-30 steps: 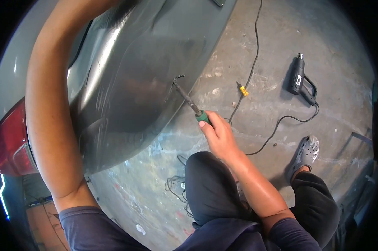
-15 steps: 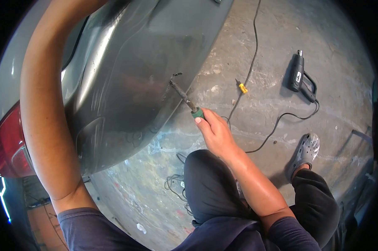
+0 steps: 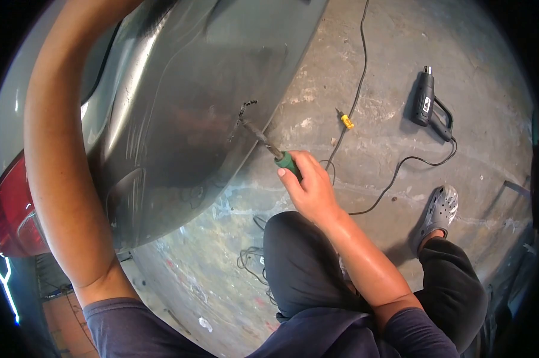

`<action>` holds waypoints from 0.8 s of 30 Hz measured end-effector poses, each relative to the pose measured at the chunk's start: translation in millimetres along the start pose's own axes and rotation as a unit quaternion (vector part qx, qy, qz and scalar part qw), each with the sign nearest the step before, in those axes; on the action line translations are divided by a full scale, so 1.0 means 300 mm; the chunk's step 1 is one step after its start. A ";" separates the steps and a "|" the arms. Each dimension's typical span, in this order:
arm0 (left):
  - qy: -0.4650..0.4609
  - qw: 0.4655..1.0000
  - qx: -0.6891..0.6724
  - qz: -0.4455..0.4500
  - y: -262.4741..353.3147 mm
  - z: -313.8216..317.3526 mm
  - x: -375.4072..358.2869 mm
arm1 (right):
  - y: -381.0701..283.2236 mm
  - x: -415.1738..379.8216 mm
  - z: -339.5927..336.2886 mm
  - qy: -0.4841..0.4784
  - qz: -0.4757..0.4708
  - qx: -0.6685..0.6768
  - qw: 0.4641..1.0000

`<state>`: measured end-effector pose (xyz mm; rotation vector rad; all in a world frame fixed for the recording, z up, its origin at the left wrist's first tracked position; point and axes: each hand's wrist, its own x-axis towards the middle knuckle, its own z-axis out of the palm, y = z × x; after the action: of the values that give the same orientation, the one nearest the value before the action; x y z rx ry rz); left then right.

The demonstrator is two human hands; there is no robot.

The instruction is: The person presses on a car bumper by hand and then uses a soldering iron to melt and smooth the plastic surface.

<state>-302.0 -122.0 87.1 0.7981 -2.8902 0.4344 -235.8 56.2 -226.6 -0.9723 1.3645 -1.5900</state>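
Note:
My right hand (image 3: 310,190) grips the green handle of a soldering iron (image 3: 269,147). Its dark metal tip touches a black jagged crack (image 3: 245,108) in the grey car bumper (image 3: 192,107). My left arm (image 3: 55,155) reaches up along the bumper, and its hand is out of the picture at the top. I am crouched with my knees over the concrete floor.
A black heat gun (image 3: 427,101) lies on the concrete floor (image 3: 365,71) at the right with its cable trailing toward me. A small yellow-handled tool (image 3: 344,120) lies near a thin black cord. A red tail light (image 3: 10,221) shows at the left. My grey clog (image 3: 437,212) is at the right.
The soldering iron's tip has slid a little down and left along the crack, and my right hand has shifted slightly with it.

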 end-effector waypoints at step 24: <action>-0.007 1.000 0.017 0.003 0.022 0.001 0.000 | 0.019 0.037 -0.033 -0.036 0.013 -0.002 0.999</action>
<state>-305.4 -116.9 85.2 0.8007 -2.9056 0.4809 -248.7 49.0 -232.9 -1.0004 1.3258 -1.5206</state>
